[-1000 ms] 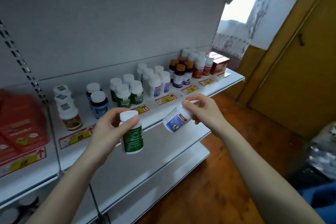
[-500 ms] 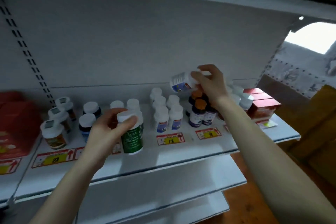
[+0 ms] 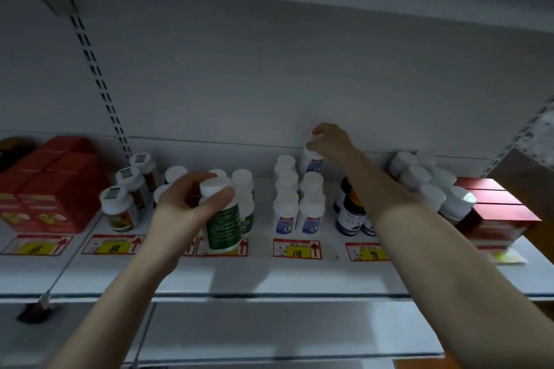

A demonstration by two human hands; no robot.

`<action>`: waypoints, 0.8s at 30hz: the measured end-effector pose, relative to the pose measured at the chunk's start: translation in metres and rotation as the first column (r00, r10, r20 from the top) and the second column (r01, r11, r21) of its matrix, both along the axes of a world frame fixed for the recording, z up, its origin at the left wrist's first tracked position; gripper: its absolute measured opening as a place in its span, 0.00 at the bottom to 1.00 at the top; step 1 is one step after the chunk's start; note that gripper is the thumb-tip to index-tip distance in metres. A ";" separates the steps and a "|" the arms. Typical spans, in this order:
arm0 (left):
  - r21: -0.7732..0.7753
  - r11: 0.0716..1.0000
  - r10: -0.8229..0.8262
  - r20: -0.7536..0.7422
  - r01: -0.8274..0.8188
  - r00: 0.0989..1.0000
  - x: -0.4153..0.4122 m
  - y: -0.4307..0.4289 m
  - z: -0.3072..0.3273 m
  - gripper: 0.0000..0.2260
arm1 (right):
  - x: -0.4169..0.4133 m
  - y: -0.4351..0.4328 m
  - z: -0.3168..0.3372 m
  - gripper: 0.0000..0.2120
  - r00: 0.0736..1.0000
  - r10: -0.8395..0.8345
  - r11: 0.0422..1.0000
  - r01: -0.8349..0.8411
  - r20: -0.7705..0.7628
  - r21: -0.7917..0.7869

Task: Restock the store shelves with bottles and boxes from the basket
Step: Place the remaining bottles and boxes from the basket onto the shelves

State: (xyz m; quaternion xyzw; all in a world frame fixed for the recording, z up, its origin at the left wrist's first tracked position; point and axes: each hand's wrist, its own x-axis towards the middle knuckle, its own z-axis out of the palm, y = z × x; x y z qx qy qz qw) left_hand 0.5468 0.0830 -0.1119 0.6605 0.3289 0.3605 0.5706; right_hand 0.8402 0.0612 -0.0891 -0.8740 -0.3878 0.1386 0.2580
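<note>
- Right hand (image 3: 329, 141) is far in at the back of the shelf (image 3: 269, 275); fingers curled over the white cap of a blue-label bottle (image 3: 314, 160), pinching it from above; bottle upright, at the rear of the blue-label row (image 3: 311, 210), close to the back panel; whether its base is down on the shelf I cannot tell.
- Risk: letting go before the base sits flat; it would tip forward into the bottles in front, and a packed row could go over one after another.
- Risk: the right forearm passes directly above the dark bottles (image 3: 349, 214); a low pull-out would likely clip their caps and knock them toward the shelf edge.
- Left hand (image 3: 180, 216) grips a green-label bottle (image 3: 223, 226); thumb across the neck just under the cap, fingers behind; held in the air, slightly tilted, in front of the green-label stock (image 3: 244, 186).
- Risk: the grip sits high on the bottle, and attention is probably on the other hand; the bottle could slip or swing into the front green ones.
- Risk: the gap for it looks tight; forcing it in might shove neighbours sideways toward the brown-label bottles (image 3: 118, 210).
- Basket not in view.
</note>
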 end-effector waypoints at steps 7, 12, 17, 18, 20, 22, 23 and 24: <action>0.032 0.999 0.004 -0.021 -0.003 1.000 0.012 0.003 -0.003 0.09 | 0.001 0.010 -0.023 0.07 0.999 -0.010 0.991 0.006 -0.030 -0.130; -0.002 1.000 -0.008 0.012 0.008 1.000 0.014 0.009 -0.004 0.11 | 0.001 0.010 -0.035 0.15 0.998 -0.010 0.985 -0.001 -0.063 -0.170; -0.189 0.980 -0.050 0.092 0.066 0.995 0.019 0.023 0.004 0.18 | 0.000 0.006 -0.033 0.12 1.000 0.022 0.978 -0.026 -0.022 -0.206; -0.244 0.965 -0.071 0.120 0.099 0.990 0.020 0.025 0.006 0.20 | -0.001 0.005 -0.031 0.17 1.000 0.020 0.983 -0.021 -0.003 -0.181; -0.308 0.938 -0.110 0.173 0.160 0.979 0.021 0.030 0.010 0.20 | -0.012 0.001 -0.020 0.22 1.000 0.000 1.000 0.000 0.006 -0.005; -0.296 0.933 -0.154 0.190 0.206 0.970 0.022 0.034 0.012 0.19 | -0.030 -0.004 -0.006 0.18 1.000 0.025 0.977 -0.027 0.013 0.212; -0.279 0.933 -0.177 0.198 0.228 0.964 0.022 0.035 0.014 0.18 | -0.041 -0.008 0.000 0.14 0.998 0.067 0.960 -0.064 0.000 0.273; -0.268 0.931 -0.193 0.211 0.246 0.958 0.023 0.037 0.015 0.18 | -0.053 -0.012 0.006 0.10 0.992 0.120 0.942 -0.098 -0.049 0.322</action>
